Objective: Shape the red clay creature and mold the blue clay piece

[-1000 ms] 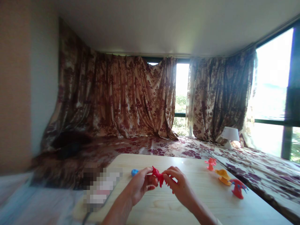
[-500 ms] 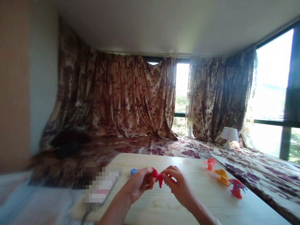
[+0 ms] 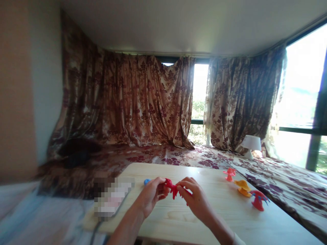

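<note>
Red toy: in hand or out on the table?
In hand: the left hand pinches one end of the red toy, and the right hand grips its other end.

From here, the hands (image 3: 151, 195) partly conceal the red figure (image 3: 174, 191); blurring masks the flat object (image 3: 113, 200) on the counter (image 3: 227, 217).

Floral curtains (image 3: 143, 102) and lamp (image 3: 251, 143) suggest a home.

Past the right hand (image 3: 195, 196), the table (image 3: 217, 190) gives free room until the yellow toy (image 3: 243, 189); past the left hand (image 3: 151, 195), a blue piece (image 3: 146, 182) obstructs.
</note>
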Demonstrator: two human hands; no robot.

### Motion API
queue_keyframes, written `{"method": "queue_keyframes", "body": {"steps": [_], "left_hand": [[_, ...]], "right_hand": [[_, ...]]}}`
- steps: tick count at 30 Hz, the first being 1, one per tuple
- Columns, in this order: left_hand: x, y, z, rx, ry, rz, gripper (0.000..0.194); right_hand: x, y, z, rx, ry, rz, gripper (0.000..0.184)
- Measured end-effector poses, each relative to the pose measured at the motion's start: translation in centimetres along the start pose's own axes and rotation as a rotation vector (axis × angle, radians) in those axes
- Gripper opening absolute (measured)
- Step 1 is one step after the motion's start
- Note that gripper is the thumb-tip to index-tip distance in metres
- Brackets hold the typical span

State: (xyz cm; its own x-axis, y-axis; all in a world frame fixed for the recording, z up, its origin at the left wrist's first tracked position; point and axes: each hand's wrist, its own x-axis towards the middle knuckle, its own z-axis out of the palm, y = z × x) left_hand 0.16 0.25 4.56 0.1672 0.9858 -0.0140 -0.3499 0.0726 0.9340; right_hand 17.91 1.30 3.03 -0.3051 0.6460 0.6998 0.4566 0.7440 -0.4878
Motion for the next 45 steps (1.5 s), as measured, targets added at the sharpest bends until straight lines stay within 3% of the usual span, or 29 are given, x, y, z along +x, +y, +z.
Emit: {"method": "queue_keyframes", "body": {"steps": [11,23,30,35,40,45], "left_hand": [[-0.2,0.5,-0.1,0.161,-0.014,0.031,0.013],[0.1,1.2,-0.1,0.244,0.018,0.035,0.009],[-0.4,-0.3,-1.0,0.082,0.013,0.078,0.031],[-0.6,-1.4,-0.3,-0.063,0.001,0.172,0.022],[-0.8,-1.1,0.5,-0.159,-0.083,0.212,0.015],[-1.1,-0.7,0.8,-0.233,-0.087,0.251,0.011]], "right_hand": [[-0.1,-1.2,-0.4,-0.112,-0.045,-0.095,0.015],[-0.4,-1.5,-0.1,-0.064,-0.082,-0.065,0.019],[-0.7,0.9,0.9,0.291,0.019,0.152,0.032],[-0.6,0.6,0.8,0.451,0.018,0.251,0.043],[-0.4,-0.9,0.4,0.548,-0.047,0.321,0.046],[-0.4,-1.2,0.8,0.592,-0.085,0.36,0.048]]}}
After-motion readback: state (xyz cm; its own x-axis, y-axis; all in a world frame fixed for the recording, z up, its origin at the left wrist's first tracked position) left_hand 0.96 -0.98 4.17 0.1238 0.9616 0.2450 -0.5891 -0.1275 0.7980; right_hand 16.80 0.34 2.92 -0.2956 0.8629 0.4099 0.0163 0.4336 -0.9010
